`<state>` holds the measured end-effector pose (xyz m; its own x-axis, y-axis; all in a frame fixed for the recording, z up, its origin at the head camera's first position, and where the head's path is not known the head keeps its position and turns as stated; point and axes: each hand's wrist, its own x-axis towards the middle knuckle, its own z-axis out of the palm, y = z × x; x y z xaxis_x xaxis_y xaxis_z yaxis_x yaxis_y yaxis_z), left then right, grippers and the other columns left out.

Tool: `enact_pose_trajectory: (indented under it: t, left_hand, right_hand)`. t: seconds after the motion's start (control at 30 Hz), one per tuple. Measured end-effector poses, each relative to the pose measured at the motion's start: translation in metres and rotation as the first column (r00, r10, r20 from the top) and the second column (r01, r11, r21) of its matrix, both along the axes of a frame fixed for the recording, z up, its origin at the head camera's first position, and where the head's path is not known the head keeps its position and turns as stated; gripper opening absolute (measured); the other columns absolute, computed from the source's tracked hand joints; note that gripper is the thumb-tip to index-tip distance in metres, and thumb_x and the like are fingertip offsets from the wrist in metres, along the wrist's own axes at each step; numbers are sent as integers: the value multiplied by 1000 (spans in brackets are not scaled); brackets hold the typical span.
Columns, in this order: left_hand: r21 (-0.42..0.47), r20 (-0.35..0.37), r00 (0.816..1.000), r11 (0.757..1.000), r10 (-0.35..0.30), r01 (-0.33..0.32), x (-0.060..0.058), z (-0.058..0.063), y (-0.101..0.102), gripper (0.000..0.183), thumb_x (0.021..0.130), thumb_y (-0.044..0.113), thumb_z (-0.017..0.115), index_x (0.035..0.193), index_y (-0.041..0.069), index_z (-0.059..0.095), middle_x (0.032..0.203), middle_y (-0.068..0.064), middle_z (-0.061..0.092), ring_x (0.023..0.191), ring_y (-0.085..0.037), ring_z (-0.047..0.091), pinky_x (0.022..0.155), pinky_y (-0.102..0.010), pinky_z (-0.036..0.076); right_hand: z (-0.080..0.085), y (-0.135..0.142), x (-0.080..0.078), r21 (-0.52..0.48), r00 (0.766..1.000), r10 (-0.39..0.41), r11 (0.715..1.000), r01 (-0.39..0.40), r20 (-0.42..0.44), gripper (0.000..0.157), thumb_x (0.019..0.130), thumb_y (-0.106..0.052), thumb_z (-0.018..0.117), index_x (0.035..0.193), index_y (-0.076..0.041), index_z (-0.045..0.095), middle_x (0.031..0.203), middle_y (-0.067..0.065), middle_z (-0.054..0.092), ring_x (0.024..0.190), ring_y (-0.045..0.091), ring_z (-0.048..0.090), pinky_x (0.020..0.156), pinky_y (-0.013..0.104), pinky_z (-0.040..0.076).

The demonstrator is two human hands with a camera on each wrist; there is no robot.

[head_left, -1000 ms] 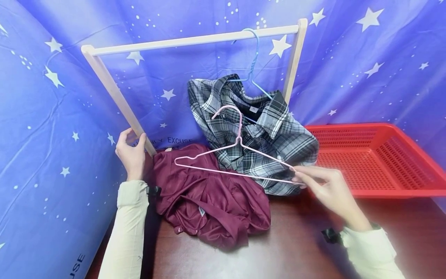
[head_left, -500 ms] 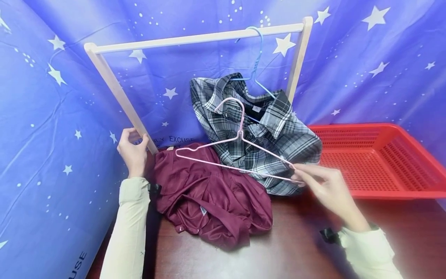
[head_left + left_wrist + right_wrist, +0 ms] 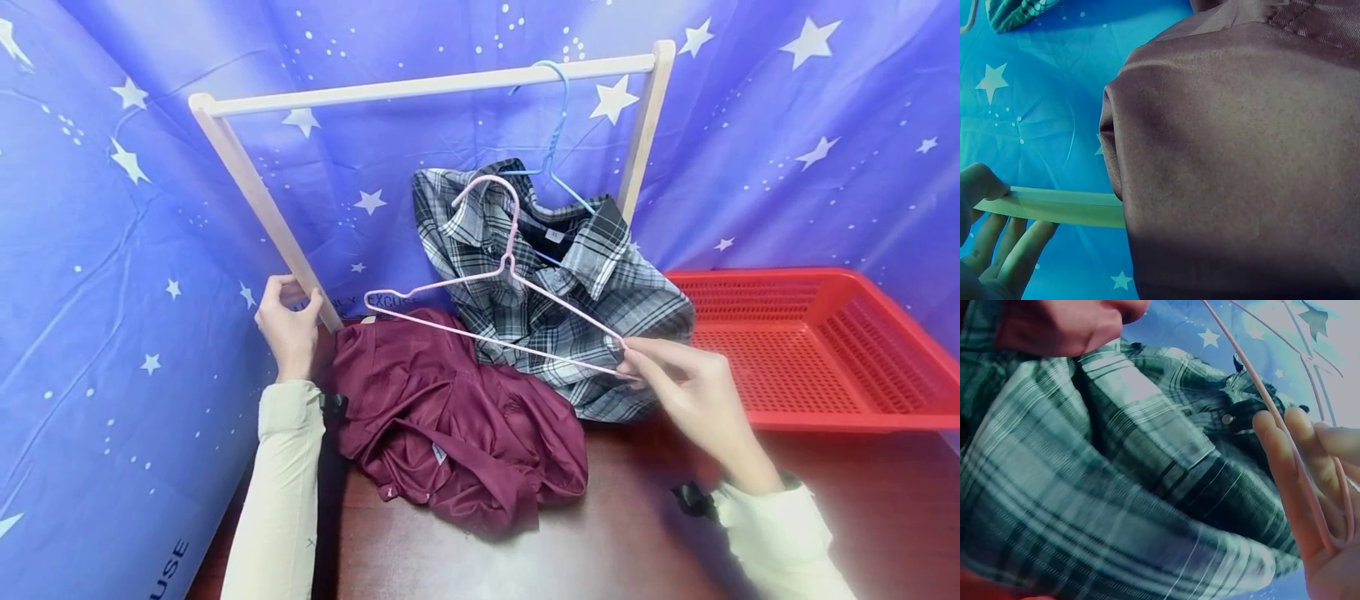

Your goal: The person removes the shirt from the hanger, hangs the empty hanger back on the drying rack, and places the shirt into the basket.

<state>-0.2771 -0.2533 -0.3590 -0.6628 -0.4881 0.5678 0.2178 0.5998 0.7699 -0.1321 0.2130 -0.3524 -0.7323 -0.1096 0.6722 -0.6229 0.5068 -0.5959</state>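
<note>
A pink wire hanger (image 3: 512, 265) is held by its right corner in my right hand (image 3: 686, 392), its hook pointing up. In the head view it overlaps the plaid shirt (image 3: 645, 292) behind it. The right wrist view shows the corner of the hanger (image 3: 1341, 540) lying across the fingers. My left hand (image 3: 288, 325) grips the left post (image 3: 255, 196) of the wooden rack low down, thumb on one side and fingers on the other; the left wrist view shows this post (image 3: 1079, 207) too. A burgundy garment (image 3: 465, 425) lies crumpled on the table just right of that hand.
The plaid shirt hangs on a blue hanger (image 3: 557, 133) hooked over the rack's top bar (image 3: 420, 87), toward its right end. A red plastic basket (image 3: 847, 417) stands on the table (image 3: 600, 550) at right. Starry blue cloth (image 3: 750, 167) encloses the back and sides.
My right hand has raised the pink hanger and shifted it slightly left, so its hook sits higher over the shirt's collar. My left hand keeps its grip on the post.
</note>
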Motion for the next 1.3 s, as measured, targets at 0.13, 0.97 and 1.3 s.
enact_pose_trajectory:
  t: [0.13, 0.97, 1.3]
  left_hand:
    - [6, 3, 1000, 1000, -3, 3, 0, 0, 0, 22, 84, 6, 71, 105, 2, 67, 99, -16, 75, 89, -32, 70, 96, -37, 46]
    - [3, -17, 1000, 1000, -12, 12, 0, -1, 0, 22, 84, 8, 71, 105, 4, 66, 99, -16, 74, 88, -30, 70, 93, -38, 47]
    - [13, -20, 1000, 1000, -21, 21, -1, -1, 0, 21, 84, 8, 71, 105, 4, 67, 99, -16, 74, 87, -30, 70, 97, -39, 45]
  right_hand:
    - [8, -7, -2, -14, 996, -63, 998, 62, -56, 29, 82, 10, 72, 109, -2, 75, 83, 9, 76, 77, -8, 67, 67, 11, 53]
    - [65, -45, -23, -174, 985, -121, 980, 99, -119, 22, 89, 1, 69, 109, -3, 75, 79, 15, 75, 71, -6, 68, 63, 11, 51]
    - [81, -61, -31, -137, 990, -127, 984, 117, -66, 22, 96, -7, 63, 114, -5, 73, 79, 10, 74, 67, -6, 65, 61, 16, 54]
